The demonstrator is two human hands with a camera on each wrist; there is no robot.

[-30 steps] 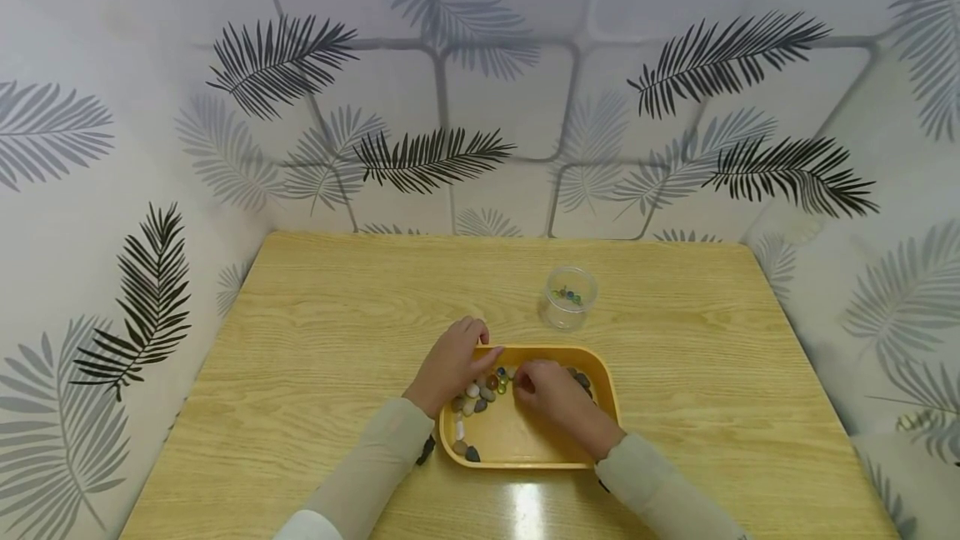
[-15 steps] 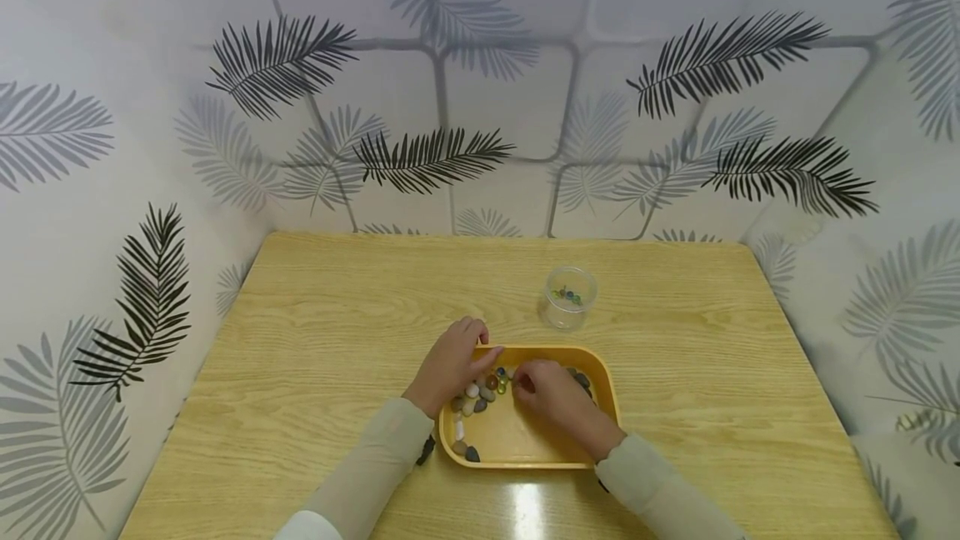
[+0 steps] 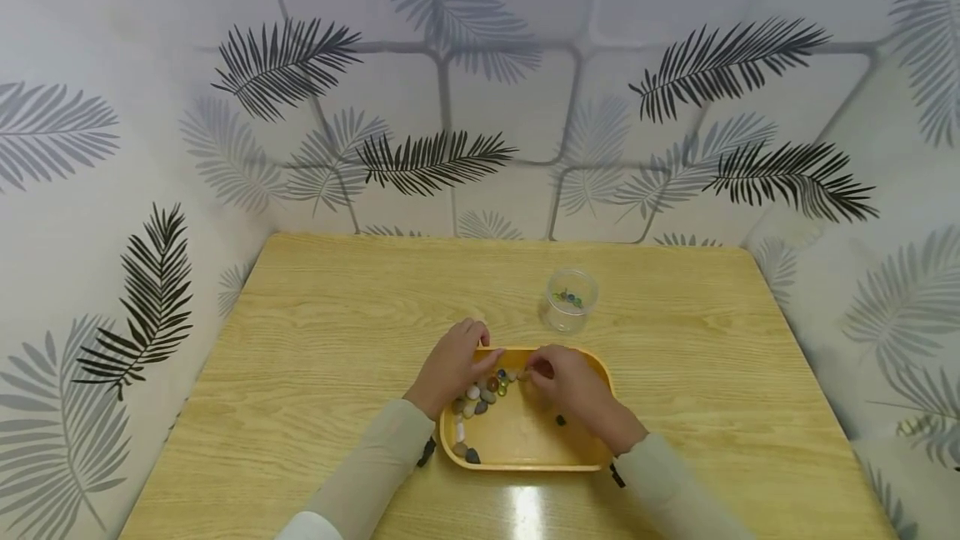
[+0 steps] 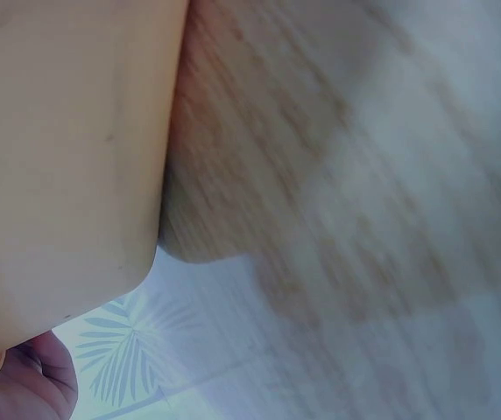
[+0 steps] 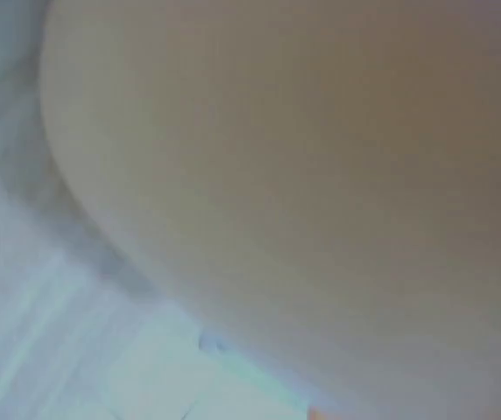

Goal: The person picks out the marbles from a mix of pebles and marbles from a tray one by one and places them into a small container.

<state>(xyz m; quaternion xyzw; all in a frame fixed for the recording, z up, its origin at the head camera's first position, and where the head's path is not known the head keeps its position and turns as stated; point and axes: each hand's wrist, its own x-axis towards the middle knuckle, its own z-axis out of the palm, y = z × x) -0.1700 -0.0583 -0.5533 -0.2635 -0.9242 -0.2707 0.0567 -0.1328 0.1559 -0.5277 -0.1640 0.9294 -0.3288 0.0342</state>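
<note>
The left hand (image 3: 450,367) is holding the far-left corner of the yellow tray (image 3: 517,442), its thumb lying inside the rim. The right hand (image 3: 572,383) is reaching into the far side, its thumb and fingertips pinching a tan stone (image 3: 522,375). Pebbles (image 3: 482,407) and glass marbles (image 3: 502,388) are clustering at the tray's left; a small dark stone (image 3: 561,421) is lying to the right. Beyond the tray, a clear cup (image 3: 566,320) holding marbles is standing on the bench (image 3: 337,298).
</note>
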